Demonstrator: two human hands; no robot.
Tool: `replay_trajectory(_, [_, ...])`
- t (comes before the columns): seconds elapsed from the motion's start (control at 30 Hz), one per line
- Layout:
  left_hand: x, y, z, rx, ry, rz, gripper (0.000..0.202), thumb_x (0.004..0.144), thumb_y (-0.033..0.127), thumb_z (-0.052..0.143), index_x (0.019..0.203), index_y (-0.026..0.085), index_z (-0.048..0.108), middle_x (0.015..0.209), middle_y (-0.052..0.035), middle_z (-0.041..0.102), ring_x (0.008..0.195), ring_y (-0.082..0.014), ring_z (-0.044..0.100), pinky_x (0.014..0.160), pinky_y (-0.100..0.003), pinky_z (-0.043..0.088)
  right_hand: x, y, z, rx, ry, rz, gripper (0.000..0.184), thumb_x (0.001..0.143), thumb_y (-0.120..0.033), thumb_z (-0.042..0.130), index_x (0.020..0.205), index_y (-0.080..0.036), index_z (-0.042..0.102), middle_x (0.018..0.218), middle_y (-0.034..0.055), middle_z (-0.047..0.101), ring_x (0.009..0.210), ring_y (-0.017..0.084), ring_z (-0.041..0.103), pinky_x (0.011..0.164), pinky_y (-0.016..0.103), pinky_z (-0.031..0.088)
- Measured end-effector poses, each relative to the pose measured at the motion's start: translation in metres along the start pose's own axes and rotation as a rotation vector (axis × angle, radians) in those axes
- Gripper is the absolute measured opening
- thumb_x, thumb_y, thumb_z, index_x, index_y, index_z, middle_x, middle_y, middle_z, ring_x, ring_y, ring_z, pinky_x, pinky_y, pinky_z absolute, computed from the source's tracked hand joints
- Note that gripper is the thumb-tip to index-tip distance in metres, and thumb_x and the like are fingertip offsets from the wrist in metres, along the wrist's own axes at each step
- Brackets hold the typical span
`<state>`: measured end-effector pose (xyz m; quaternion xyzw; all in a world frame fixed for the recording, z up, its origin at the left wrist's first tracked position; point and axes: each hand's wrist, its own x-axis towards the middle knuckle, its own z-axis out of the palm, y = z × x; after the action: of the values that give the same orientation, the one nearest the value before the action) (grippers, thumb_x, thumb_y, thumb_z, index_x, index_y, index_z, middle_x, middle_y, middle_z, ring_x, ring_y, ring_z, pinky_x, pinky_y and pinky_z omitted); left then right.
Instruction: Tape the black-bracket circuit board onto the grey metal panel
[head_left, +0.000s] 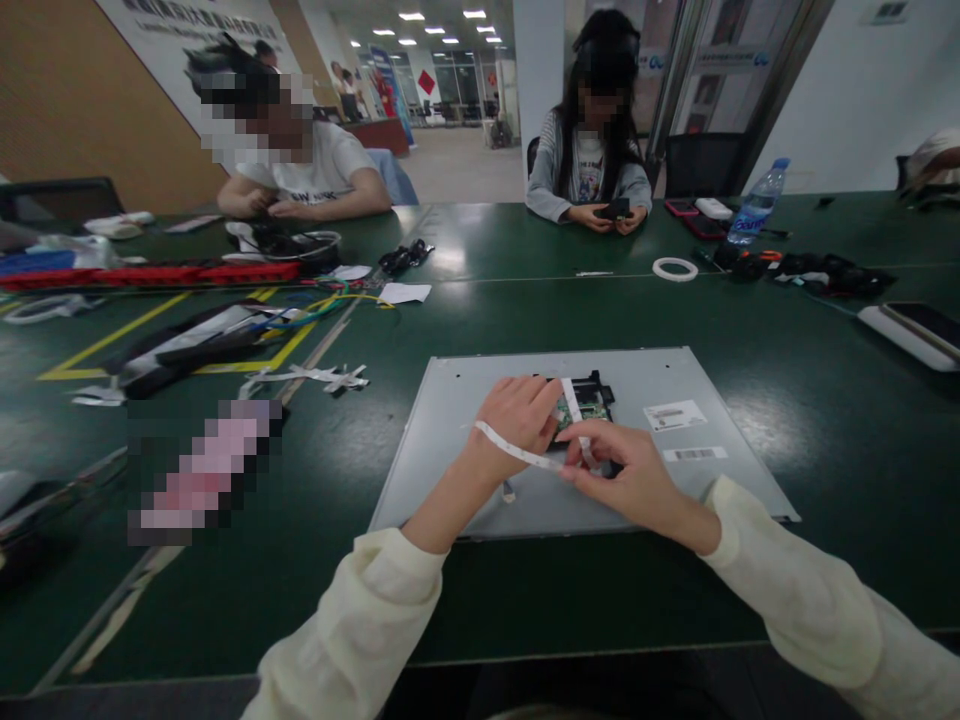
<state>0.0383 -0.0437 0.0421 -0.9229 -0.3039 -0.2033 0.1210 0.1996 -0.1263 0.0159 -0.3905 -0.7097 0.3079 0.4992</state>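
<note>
A flat grey metal panel [450, 440] lies on the table in front of me. Near its middle sits a green circuit board [595, 408] with black parts, crossed by a piece of white tape [571, 400]. My left hand [521, 420] is bent over the board's left side with its fingers together; their tips are partly hidden. Between thumb and fingers, my right hand [626, 465] pinches a long strip of white tape [517, 452]. This strip runs over to my left wrist, and a short curled bit shows at the right fingertips.
A roll of white tape [675, 269] lies beyond the panel. At left are a phone [214, 465], crumpled tape strips [330, 378], a black bundle [195, 345] and cables. A water bottle [759, 205] stands back right. Two people sit across the table.
</note>
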Motion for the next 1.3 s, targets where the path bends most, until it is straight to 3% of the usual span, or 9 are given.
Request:
replay_trajectory(0.27, [-0.001, -0.004, 0.005, -0.197, 0.049, -0.156, 0.025, 0.082, 0.011, 0.048, 0.105, 0.016, 0.057, 0.085, -0.0054, 0.064, 0.078, -0.0195, 0.059, 0.072, -0.032, 0.044, 0.0, 0.002, -0.002, 0.033, -0.001, 0.049, 0.021, 0.081, -0.025, 0.064, 0.102, -0.022, 0.062, 0.079, 0.0002, 0.065, 0.067, 0.012, 0.062, 0.06, 0.023, 0.05])
replay_trajectory(0.5, [0.0, -0.007, -0.002, -0.575, 0.171, -0.284, 0.017, 0.085, 0.015, 0.048, 0.095, 0.018, 0.062, 0.073, 0.0009, 0.061, 0.068, -0.011, 0.057, 0.064, -0.022, 0.045, 0.001, 0.004, -0.01, 0.116, 0.11, 0.07, 0.019, 0.089, -0.028, 0.053, 0.106, -0.022, 0.06, 0.083, 0.0025, 0.066, 0.072, 0.014, 0.064, 0.064, 0.027, 0.052])
replay_trajectory(0.7, [0.0, -0.004, 0.001, -0.404, 0.113, -0.219, 0.02, 0.079, 0.01, 0.048, 0.093, 0.017, 0.06, 0.077, -0.002, 0.061, 0.066, -0.0132, 0.054, 0.064, -0.025, 0.043, 0.001, -0.002, -0.008, 0.023, 0.049, -0.001, 0.024, 0.081, -0.028, 0.064, 0.104, -0.023, 0.061, 0.083, 0.0013, 0.065, 0.071, 0.013, 0.061, 0.061, 0.024, 0.05])
replay_trajectory(0.87, [0.003, 0.005, 0.002, -0.266, 0.024, -0.132, 0.011, 0.081, 0.016, 0.048, 0.087, 0.017, 0.058, 0.072, -0.0036, 0.059, 0.067, -0.0167, 0.054, 0.063, -0.027, 0.042, 0.001, -0.002, -0.001, 0.054, 0.056, 0.03, 0.025, 0.079, -0.03, 0.066, 0.102, -0.023, 0.061, 0.078, 0.0006, 0.064, 0.067, 0.013, 0.06, 0.06, 0.024, 0.05])
replay_trajectory(1.13, [0.0, 0.004, 0.005, -0.3, 0.028, -0.177, 0.021, 0.081, 0.012, 0.049, 0.099, 0.015, 0.059, 0.079, -0.0048, 0.063, 0.072, -0.0173, 0.058, 0.066, -0.028, 0.045, 0.0, -0.005, -0.001, 0.081, 0.099, 0.059, 0.014, 0.079, -0.023, 0.066, 0.093, -0.023, 0.064, 0.074, -0.0005, 0.064, 0.063, 0.012, 0.06, 0.056, 0.024, 0.049])
replay_trajectory(1.23, [0.0, 0.002, 0.005, -0.335, 0.0, -0.206, 0.026, 0.081, 0.011, 0.05, 0.105, 0.016, 0.059, 0.09, -0.0067, 0.066, 0.08, -0.0187, 0.061, 0.072, -0.031, 0.047, 0.004, -0.007, -0.011, 0.16, 0.154, 0.055, 0.012, 0.079, -0.023, 0.067, 0.09, -0.023, 0.064, 0.074, -0.0008, 0.064, 0.062, 0.012, 0.061, 0.054, 0.024, 0.05])
replay_trajectory(1.3, [0.001, 0.001, 0.002, -0.45, 0.017, -0.268, 0.023, 0.083, 0.013, 0.049, 0.103, 0.017, 0.061, 0.095, -0.0063, 0.067, 0.082, -0.0179, 0.062, 0.072, -0.031, 0.048, 0.009, -0.005, -0.024, 0.229, 0.257, 0.06, 0.011, 0.078, -0.023, 0.068, 0.087, -0.023, 0.063, 0.073, -0.0018, 0.063, 0.062, 0.011, 0.061, 0.056, 0.024, 0.051])
